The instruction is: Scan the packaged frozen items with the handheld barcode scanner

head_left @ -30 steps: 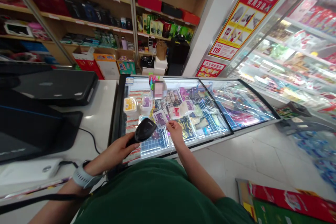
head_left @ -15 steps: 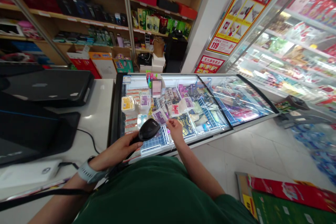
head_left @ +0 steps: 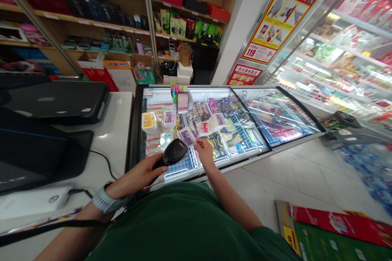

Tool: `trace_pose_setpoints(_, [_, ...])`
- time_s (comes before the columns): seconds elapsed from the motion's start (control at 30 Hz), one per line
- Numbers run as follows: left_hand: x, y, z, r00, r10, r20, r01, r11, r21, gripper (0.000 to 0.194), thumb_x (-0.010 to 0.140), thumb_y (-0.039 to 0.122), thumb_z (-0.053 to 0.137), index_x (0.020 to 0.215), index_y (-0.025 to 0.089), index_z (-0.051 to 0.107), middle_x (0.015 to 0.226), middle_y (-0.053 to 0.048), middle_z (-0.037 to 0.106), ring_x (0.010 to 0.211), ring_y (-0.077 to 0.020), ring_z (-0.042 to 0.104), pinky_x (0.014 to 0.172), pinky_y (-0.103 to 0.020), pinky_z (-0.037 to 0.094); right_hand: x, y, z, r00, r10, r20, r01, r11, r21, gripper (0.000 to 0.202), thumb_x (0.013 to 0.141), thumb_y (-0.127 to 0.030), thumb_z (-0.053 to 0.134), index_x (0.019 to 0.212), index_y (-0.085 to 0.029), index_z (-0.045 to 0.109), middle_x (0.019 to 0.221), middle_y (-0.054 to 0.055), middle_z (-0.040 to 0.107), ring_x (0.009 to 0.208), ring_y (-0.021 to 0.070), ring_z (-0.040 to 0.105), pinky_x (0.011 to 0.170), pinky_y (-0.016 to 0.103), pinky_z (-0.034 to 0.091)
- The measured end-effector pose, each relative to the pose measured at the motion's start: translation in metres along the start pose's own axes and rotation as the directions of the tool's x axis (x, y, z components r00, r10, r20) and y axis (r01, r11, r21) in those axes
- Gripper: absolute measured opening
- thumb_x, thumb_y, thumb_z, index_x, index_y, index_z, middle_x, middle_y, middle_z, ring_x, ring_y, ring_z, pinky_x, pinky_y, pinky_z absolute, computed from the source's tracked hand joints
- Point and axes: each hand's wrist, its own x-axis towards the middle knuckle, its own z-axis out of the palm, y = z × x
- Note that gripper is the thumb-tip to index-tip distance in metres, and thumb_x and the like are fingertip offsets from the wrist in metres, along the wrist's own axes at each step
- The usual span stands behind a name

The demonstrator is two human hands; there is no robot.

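Over the glass top of the chest freezer (head_left: 135, 126), toward its near edge, two things are held. First up, the bigger one, the barcode scanner (head_left: 175, 151): probably fairly light, stiff and a bit top-heavy, so it's best held by the slim handle, which is just where the left hand (head_left: 147, 172) is wrapped, fingers closed round it. Then the purple-labelled pack (head_left: 185, 135), also above the freezer's glass; whether that's being touched can't be told. One corner seems to be pinched between thumb and fingertips of the right hand (head_left: 204, 152). Likely very light, maybe kinda bendy, and slick if it's plastic, so an edge or corner is the spot to be gripped. As for looks, the scanner is all black with a fat rounded head, seen just beside the pack; the pack is flattish, squarish, pale-edged and tilted, print too small to be read.
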Motion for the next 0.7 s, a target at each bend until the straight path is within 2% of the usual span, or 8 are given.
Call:
trace_pose_setpoints(0.27, [-0.001, -0.002, 0.000, 1.000, 0.006, 0.017, -0.006, 1.000, -0.011, 0.045, 0.086, 0.044, 0.057, 0.124, 0.020, 0.060, 0.128, -0.008, 0.065, 0.116, -0.0259, 0.060, 0.105, -0.041, 0.044, 0.000, -0.001, 0.000, 1.000, 0.031, 0.003, -0.031, 0.999, 0.026, 0.027, 0.071, -0.038, 0.067, 0.087, -0.017, 0.066, 0.077, 0.002, 0.069, 0.063, 0.0161, 0.064, 0.065, 0.030, 0.053])
trace_pose_setpoints(0.43, [-0.002, -0.011, 0.002, 1.000, -0.014, 0.006, 0.014, 1.000, 0.021, 0.050, 0.086, 0.046, 0.055, 0.130, 0.021, 0.056, 0.134, -0.008, 0.062, 0.121, -0.0262, 0.057, 0.108, -0.042, 0.042, 0.004, 0.007, 0.000, 0.996, 0.091, -0.004, -0.091, 0.993, 0.076, 0.028, 0.068, -0.039, 0.069, 0.085, -0.017, 0.066, 0.075, 0.001, 0.069, 0.061, 0.0146, 0.063, 0.064, 0.028, 0.053])
trace_pose_setpoints(0.57, [-0.005, -0.028, 0.001, 0.993, -0.024, -0.112, 0.036, 0.993, 0.108, 0.058, 0.084, 0.048, 0.057, 0.134, 0.019, 0.053, 0.135, -0.010, 0.061, 0.125, -0.0292, 0.056, 0.109, -0.044, 0.041, 0.016, 0.015, -0.006, 0.983, 0.180, -0.039, -0.173, 0.976, 0.136, 0.033, 0.067, -0.043, 0.071, 0.086, -0.016, 0.066, 0.070, 0.000, 0.068, 0.059, 0.0139, 0.063, 0.058, 0.025, 0.050])
trace_pose_setpoints(0.7, [-0.011, -0.044, -0.003, 0.968, -0.003, -0.252, 0.070, 0.964, 0.258, 0.057, 0.083, 0.047, 0.058, 0.132, 0.018, 0.054, 0.130, -0.011, 0.065, 0.118, -0.0308, 0.061, 0.103, -0.043, 0.046, 0.037, 0.021, -0.019, 0.954, 0.282, -0.101, -0.260, 0.947, 0.187, 0.033, 0.067, -0.044, 0.071, 0.084, -0.016, 0.063, 0.068, 0.000, 0.067, 0.055, 0.0129, 0.062, 0.054, 0.024, 0.048])
